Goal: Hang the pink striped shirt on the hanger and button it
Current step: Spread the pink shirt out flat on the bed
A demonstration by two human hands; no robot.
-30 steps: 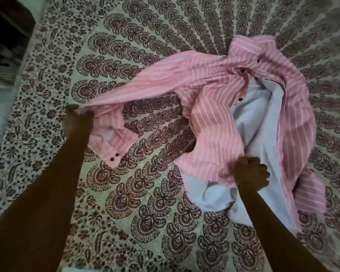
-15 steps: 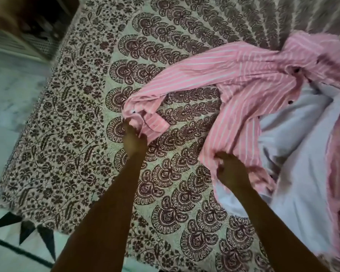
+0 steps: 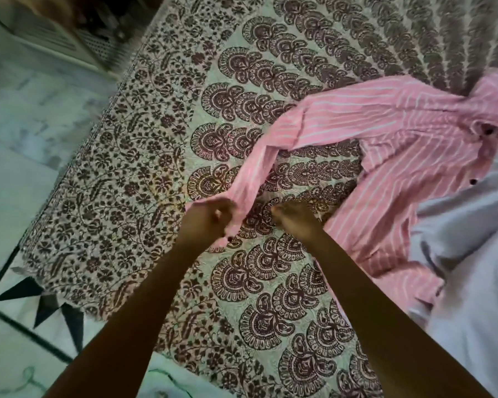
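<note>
Both hands are closing in on the same spot now — half a second ago the right hand (image 3: pixel 295 218) was gripping the shirt's front hem, and it's since let go and is moving in beside the left hand (image 3: pixel 206 218). Left hand is clamping the sleeve cuff (image 3: pixel 233 205), fingers curled round it; right hand is curled too, but I can't tell whether it's holding fabric or nothing. Reads as sleeve straightening, so hanging isn't started — no hanger in view. The pink striped shirt (image 3: pixel 400 130) is lying crumpled on the patterned bedspread (image 3: pixel 144 156), unbuttoned, pale lining showing, dark buttons visible on the placket, sleeve stretching toward the hands.
</note>
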